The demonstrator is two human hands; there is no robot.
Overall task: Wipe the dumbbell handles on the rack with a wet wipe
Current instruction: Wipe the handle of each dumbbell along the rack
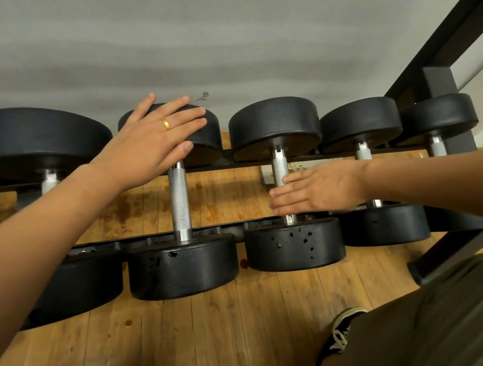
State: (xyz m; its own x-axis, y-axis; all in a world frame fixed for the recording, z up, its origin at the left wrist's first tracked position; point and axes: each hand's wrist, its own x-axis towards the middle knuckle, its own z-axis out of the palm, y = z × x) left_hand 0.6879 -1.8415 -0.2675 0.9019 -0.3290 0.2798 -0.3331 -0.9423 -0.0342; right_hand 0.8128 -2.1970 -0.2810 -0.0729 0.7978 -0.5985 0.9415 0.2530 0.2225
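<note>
Several black dumbbells with knurled silver handles lie side by side on a low black rack (451,224). My left hand (150,140), wearing a gold ring, lies flat with straight fingers on the far head of the second dumbbell (207,137), above its handle (179,199). My right hand (321,190) stretches flat across the handle of the third dumbbell (280,163), fingers straight and pointing left. No wet wipe shows in either hand.
A grey wall rises behind the rack. A black frame upright (447,103) stands at the right. Stained wooden floor (214,331) runs under and before the rack. My knees and dark shoes (340,342) fill the bottom of the view.
</note>
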